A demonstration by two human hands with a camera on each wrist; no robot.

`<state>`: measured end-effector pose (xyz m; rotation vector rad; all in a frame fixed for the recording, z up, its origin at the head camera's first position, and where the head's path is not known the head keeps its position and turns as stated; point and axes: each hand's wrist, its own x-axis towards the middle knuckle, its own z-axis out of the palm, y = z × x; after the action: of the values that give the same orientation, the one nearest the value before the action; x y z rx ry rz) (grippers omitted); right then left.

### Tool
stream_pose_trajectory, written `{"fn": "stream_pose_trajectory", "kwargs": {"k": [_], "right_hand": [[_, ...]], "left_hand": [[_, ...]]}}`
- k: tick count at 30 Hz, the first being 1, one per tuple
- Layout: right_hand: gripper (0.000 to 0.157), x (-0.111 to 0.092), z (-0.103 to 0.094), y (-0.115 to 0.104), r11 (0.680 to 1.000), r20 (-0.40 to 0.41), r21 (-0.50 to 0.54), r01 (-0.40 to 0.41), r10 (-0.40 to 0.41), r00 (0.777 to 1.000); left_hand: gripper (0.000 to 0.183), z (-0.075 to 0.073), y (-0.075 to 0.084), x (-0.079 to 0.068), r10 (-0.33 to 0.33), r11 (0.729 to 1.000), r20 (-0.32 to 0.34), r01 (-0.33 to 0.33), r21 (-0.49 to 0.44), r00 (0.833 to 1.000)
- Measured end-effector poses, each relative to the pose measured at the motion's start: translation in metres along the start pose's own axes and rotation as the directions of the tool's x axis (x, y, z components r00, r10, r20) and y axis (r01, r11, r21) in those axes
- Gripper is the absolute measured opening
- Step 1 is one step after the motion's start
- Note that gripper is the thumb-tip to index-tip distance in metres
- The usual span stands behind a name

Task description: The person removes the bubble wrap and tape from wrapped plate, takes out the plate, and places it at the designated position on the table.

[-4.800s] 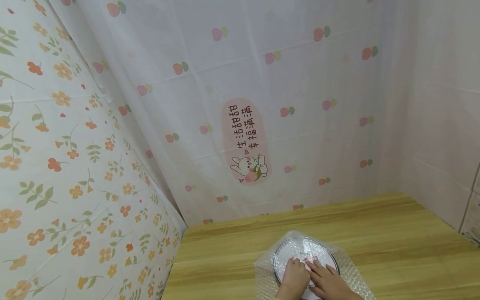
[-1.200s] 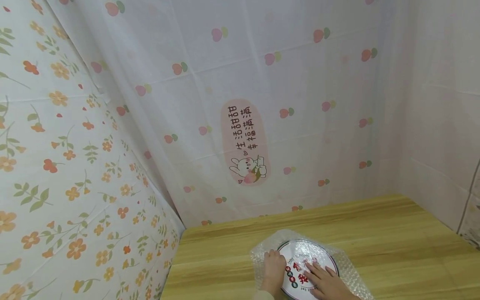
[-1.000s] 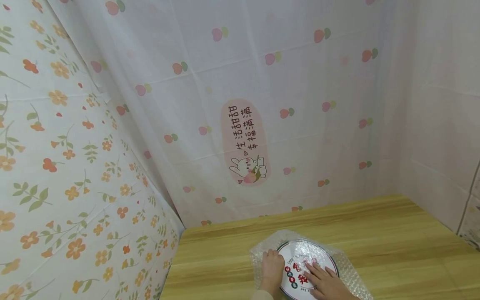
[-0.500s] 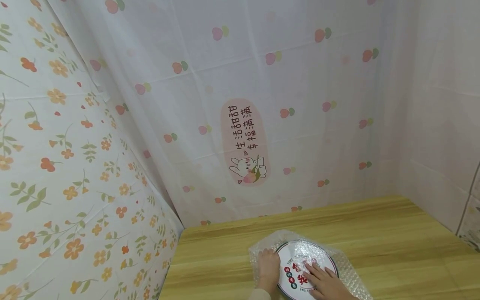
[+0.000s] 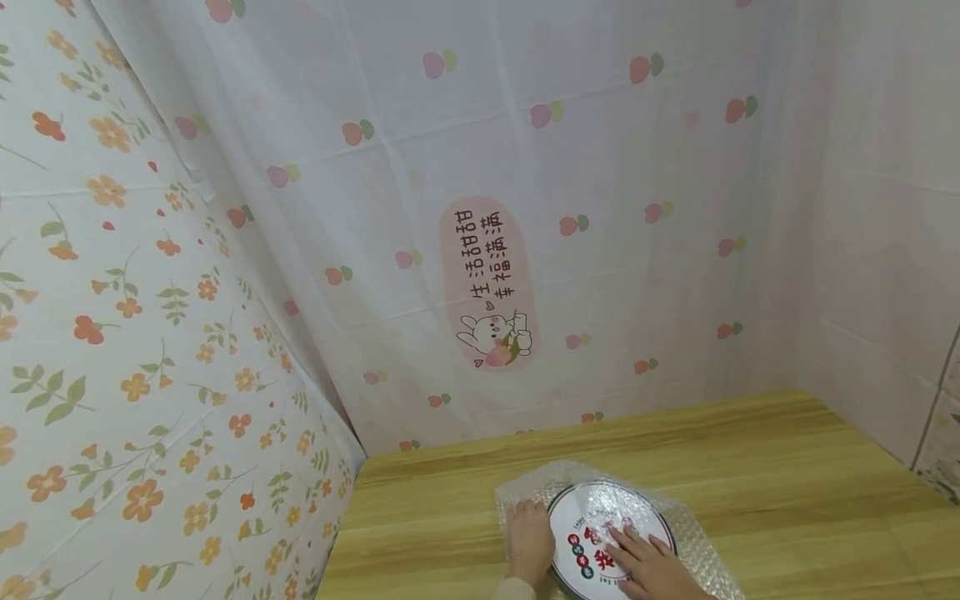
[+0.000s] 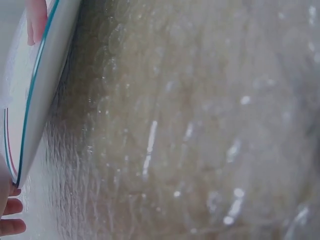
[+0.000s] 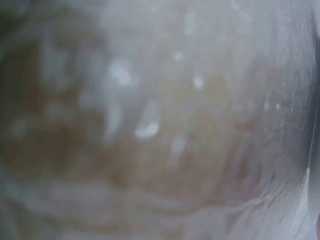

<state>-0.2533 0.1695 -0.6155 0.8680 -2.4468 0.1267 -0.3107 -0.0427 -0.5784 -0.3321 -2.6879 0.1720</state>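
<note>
Table point(image 5: 420, 517) | plate point(image 5: 588, 533) on wrap point(image 5: 551, 479), head view's 5 o'clock | hands apart: right hand point(image 5: 651, 567) straight-fingered on plate's 4 o'clock side, left hand point(image 5: 529, 535) at 9 o'clock, grip unclear | risk: tugged wrap might drag plate toward 9 if right hand slackens

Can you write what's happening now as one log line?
plate: face up; bubble wrap: around plate; left hand: at plate's side; right hand: spread over plate

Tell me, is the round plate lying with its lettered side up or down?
Up: the head view shows red characters across the plate, facing the camera.
</note>
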Motion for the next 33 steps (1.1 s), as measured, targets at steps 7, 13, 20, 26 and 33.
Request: {"fn": "stream_pose_trajectory", "kwargs": {"k": [7, 13, 20, 26, 33], "right_hand": [[0.044, 0.0018, -0.0033, -0.0012, 1.0, 0.026, 0.019, -0.014, 0.014, 1.0], [0.044, 0.0026, -0.0041, -0.0018, 0.999, 0.056, 0.026, -0.023, 0.022, 0.998], [0.044, 0.0023, -0.0034, -0.0019, 1.0, 0.029, 0.023, -0.011, 0.011, 1.0], [0.043, 0.0023, -0.0047, -0.0021, 1.0, 0.008, 0.018, -0.01, 0.009, 1.0], [0.044, 0.0012, -0.0032, -0.001, 1.0, 0.017, 0.02, -0.01, 0.01, 1.0]], "left_hand": [[0.019, -0.0006, -0.002, -0.0009, -0.033, 0.999, 0.022, 0.033, -0.003, 0.999], [0.031, -0.0043, -0.0035, 0.001, -0.092, 0.995, 0.062, 0.093, -0.017, 0.994], [0.036, -0.0061, -0.0043, 0.0011, -0.097, 0.995, 0.001, 0.097, 0.004, 0.995], [0.043, -0.0071, -0.0074, 0.0033, -0.101, 0.993, -0.05, 0.104, 0.059, 0.994], [0.05, -0.0062, -0.0098, 0.0042, -0.046, 0.989, -0.064, 0.054, 0.138, 0.997]]}}
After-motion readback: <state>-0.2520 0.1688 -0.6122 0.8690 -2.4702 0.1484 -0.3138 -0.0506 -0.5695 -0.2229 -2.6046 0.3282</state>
